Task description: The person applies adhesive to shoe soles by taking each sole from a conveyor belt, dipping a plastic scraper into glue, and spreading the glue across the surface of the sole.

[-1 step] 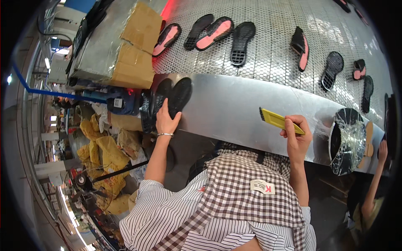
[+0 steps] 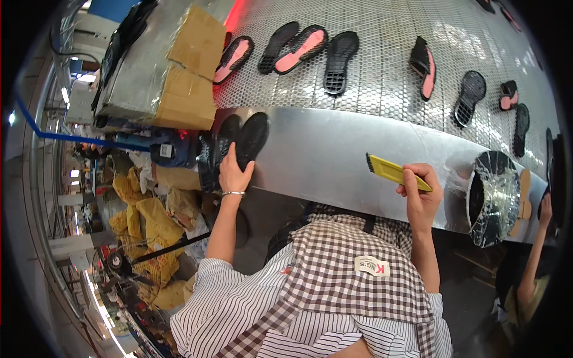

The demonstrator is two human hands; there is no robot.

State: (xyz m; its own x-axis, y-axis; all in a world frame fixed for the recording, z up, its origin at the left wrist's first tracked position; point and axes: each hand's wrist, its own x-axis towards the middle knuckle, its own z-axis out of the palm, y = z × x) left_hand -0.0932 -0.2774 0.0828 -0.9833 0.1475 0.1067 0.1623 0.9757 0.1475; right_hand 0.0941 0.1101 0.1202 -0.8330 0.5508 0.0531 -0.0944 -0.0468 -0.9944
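Black shoe soles lie grouped at the left end of the smooth metal ledge, the nearest one (image 2: 253, 136) beside another sole (image 2: 229, 130). My left hand (image 2: 236, 173), with a bangle at its wrist, rests its outstretched fingers on these soles, thumb held apart. Part of the group is hidden under the hand. In my right hand (image 2: 422, 192), closed above the ledge, is a flat yellow brush (image 2: 391, 169). Its short dark bristles point left, well apart from the soles.
Black and pink soles (image 2: 301, 50) are spread over the mesh conveyor (image 2: 382, 65) beyond the ledge (image 2: 334, 149). A cardboard box (image 2: 185, 89) stands at the left. A plastic-wrapped round container (image 2: 495, 200) sits at the right. Another person's arm (image 2: 534, 256) reaches in at far right.
The soles, box and wrapped container sit slightly further left in the picture. Both hands keep nearly the same pose, the left on the soles and the right around the brush.
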